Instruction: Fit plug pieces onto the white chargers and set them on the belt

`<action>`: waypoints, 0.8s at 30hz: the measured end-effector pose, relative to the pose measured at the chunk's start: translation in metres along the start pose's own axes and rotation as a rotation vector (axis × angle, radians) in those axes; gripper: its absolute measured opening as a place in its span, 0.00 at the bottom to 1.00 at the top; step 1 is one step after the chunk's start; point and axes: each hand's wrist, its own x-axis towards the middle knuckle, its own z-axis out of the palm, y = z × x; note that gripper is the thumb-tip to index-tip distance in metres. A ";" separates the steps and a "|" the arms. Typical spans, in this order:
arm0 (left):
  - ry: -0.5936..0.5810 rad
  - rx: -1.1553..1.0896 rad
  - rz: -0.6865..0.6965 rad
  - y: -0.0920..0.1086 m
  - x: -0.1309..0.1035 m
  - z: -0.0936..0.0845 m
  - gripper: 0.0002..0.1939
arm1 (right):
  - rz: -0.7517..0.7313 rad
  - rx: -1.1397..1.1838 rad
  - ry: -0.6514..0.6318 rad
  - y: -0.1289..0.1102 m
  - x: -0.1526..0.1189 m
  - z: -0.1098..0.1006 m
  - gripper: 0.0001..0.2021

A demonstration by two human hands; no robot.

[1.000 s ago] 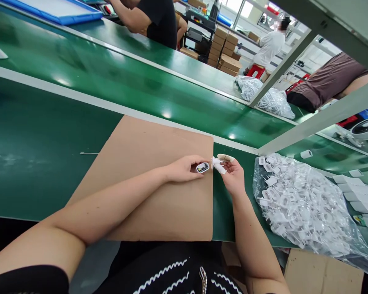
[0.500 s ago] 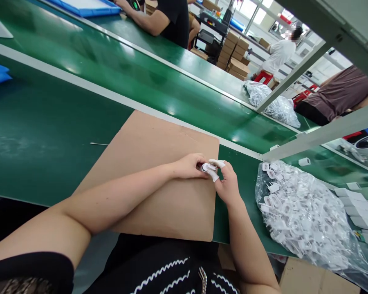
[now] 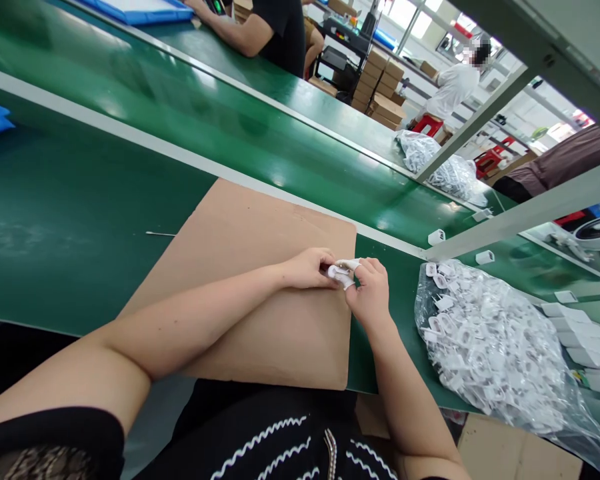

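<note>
Both my hands meet over the right edge of a brown cardboard sheet (image 3: 260,227). Between them is a small white plastic charger housing (image 3: 333,272), mostly covered by fingers. My left hand (image 3: 307,269) is closed around its left side. From the right, my right hand (image 3: 371,288) pinches it, with white finger covers on thumb and forefinger. To the right lies a clear plastic bag (image 3: 500,353) full of similar white housings, some with plug pins showing.
White housings (image 3: 436,237) lie on the green conveyor belt (image 3: 280,160) beyond the metal rail. White boxes (image 3: 580,333) stand at the far right. A cotton swab (image 3: 160,234) lies left of the cardboard. Metal frame bars (image 3: 530,207) cross the upper right. Co-workers sit across the belt.
Housings on the belt have shifted left, and the white object at upper left has nearly left view. My fingers have turned slightly around the charger housing, still held in both hands.
</note>
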 end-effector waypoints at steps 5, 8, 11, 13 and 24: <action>0.020 0.020 -0.021 0.002 -0.002 0.003 0.15 | 0.087 0.028 -0.036 0.003 -0.001 0.004 0.08; 0.036 0.072 -0.036 0.004 -0.003 0.006 0.16 | 0.180 0.122 0.008 0.006 -0.008 0.013 0.07; 0.054 0.102 -0.015 0.005 -0.005 0.009 0.16 | 0.228 0.201 0.071 0.007 -0.015 0.023 0.11; 0.052 0.094 -0.008 0.005 -0.005 0.011 0.17 | 0.248 0.254 0.113 0.006 -0.019 0.028 0.13; 0.117 0.224 -0.200 0.004 0.010 0.015 0.26 | 0.645 0.177 0.414 0.040 -0.023 0.009 0.19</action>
